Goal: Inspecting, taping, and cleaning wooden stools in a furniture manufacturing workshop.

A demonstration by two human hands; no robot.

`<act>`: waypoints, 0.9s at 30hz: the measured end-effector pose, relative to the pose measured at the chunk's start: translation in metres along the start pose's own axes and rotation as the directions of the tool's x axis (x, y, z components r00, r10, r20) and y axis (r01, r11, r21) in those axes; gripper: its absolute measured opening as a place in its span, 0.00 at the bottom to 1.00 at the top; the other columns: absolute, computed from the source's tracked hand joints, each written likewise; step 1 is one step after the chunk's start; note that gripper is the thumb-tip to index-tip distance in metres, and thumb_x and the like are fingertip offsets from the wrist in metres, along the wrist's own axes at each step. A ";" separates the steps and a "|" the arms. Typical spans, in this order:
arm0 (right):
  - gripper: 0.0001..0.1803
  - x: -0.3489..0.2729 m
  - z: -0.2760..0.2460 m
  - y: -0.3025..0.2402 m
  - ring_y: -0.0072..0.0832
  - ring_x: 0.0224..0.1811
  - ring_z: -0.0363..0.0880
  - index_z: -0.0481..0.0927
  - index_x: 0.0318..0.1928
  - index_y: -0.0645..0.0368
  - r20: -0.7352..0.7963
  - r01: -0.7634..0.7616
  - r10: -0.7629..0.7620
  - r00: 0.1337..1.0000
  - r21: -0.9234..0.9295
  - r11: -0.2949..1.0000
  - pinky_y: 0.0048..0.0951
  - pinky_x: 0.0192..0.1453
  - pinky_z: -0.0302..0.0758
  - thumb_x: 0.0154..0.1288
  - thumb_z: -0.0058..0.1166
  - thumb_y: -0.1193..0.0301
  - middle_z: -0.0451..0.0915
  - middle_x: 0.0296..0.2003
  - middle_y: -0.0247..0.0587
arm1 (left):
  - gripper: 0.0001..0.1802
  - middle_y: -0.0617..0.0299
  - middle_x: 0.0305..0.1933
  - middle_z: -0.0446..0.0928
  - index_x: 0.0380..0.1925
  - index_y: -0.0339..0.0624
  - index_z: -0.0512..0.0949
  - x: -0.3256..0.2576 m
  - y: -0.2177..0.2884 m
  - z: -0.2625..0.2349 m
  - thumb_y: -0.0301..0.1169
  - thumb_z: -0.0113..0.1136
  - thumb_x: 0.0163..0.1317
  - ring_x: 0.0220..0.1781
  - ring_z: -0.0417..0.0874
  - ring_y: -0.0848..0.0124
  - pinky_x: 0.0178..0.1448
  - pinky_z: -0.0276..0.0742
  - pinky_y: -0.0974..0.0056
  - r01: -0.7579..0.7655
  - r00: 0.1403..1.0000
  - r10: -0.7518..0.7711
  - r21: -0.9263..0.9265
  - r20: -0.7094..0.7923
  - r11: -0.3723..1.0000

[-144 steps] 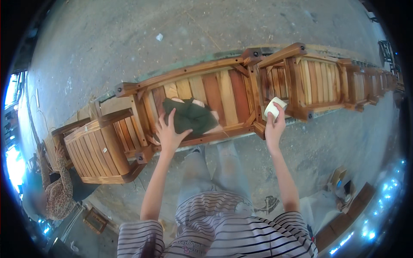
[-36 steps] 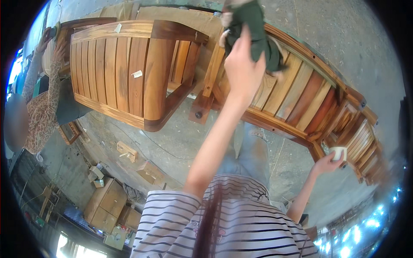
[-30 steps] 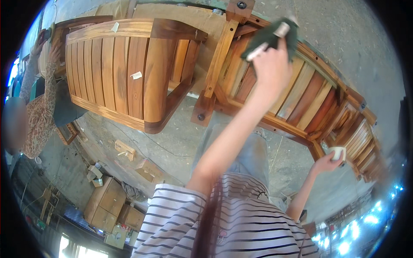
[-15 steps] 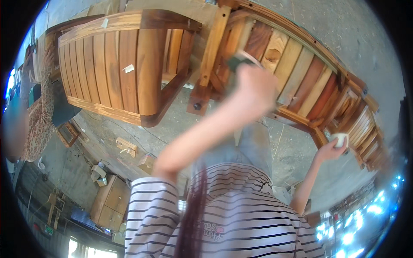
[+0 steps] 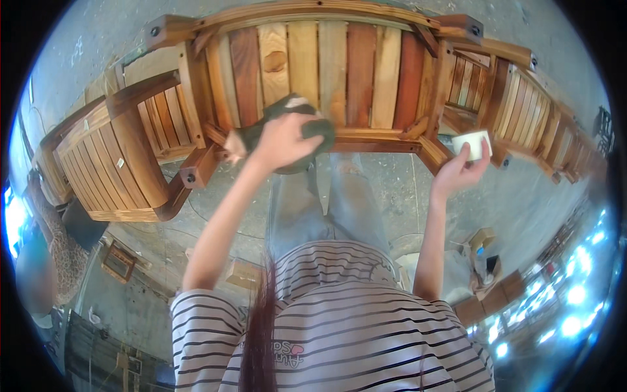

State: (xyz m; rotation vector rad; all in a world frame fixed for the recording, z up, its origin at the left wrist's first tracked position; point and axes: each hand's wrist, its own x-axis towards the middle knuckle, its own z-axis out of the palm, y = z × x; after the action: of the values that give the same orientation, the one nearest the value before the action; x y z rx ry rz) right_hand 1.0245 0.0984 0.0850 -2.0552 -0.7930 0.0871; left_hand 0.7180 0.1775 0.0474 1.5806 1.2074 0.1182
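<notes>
left hand (image 5: 284, 140): mine, palm down on a dark green cloth (image 5: 313, 127), fingers curled over it and gripping, pressing it onto the front edge of the chair seat.
cloth: bunched, dark green with a pale patch at the top; one end sticks out to the left of my hand, the rest shows on the right side of it. Lies on the lower part of the slats, touching the front rail.
right hand (image 5: 457, 173): mine, raised beside the chair's front right corner, fingers closed around a small white cup (image 5: 473, 145), thumb on the near side.
cup: white, held roughly upright, just beside the chair leg joint; can't tell what is inside.
wooden chair (image 5: 339, 62): slatted seat, boards in mixed light and reddish tones, dark bolts at the frame corners. Straight in front of me.
second chair (image 5: 124, 157): same slatted build, to my left, close to the first one.
third chair (image 5: 522, 111): slatted, to my right, partly behind my cup hand.
floor (image 5: 392, 196): grey concrete under the chairs.
shirt (image 5: 339, 326): striped, white and black, at the bottom of the view.
</notes>
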 end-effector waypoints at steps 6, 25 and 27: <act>0.18 0.000 -0.001 0.006 0.30 0.49 0.75 0.73 0.59 0.64 0.013 -0.082 0.081 0.997 0.134 0.988 0.30 0.53 0.74 0.70 0.49 0.81 0.75 0.52 0.46 | 0.25 0.54 0.30 0.84 0.48 0.50 0.83 0.055 0.082 0.111 0.46 0.66 0.50 0.33 0.86 0.53 0.42 0.83 0.54 -0.090 0.996 0.089 -0.036 -0.031 0.995; 0.18 0.001 -0.010 0.010 0.30 0.53 0.74 0.70 0.60 0.66 0.111 -0.051 0.030 0.993 0.187 0.981 0.31 0.57 0.74 0.72 0.49 0.80 0.73 0.56 0.48 | 0.10 0.53 0.31 0.84 0.35 0.45 0.86 0.002 0.157 0.064 0.34 0.63 0.53 0.40 0.87 0.60 0.39 0.80 0.59 -0.115 0.880 -0.246 0.685 0.406 0.720; 0.18 0.000 -0.009 0.008 0.30 0.53 0.74 0.70 0.61 0.66 0.115 -0.033 0.011 0.993 0.192 0.981 0.31 0.57 0.74 0.72 0.48 0.80 0.72 0.57 0.49 | 0.07 0.55 0.29 0.83 0.30 0.49 0.86 0.000 0.141 0.025 0.34 0.64 0.50 0.37 0.87 0.59 0.38 0.77 0.54 0.077 0.926 -0.339 0.799 0.164 0.596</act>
State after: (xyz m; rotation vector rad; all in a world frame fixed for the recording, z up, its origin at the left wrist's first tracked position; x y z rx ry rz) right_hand 1.0314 0.0891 0.0840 -1.8870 -0.7989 0.2847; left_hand 0.8220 0.1760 0.1466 2.0709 1.2543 -0.9196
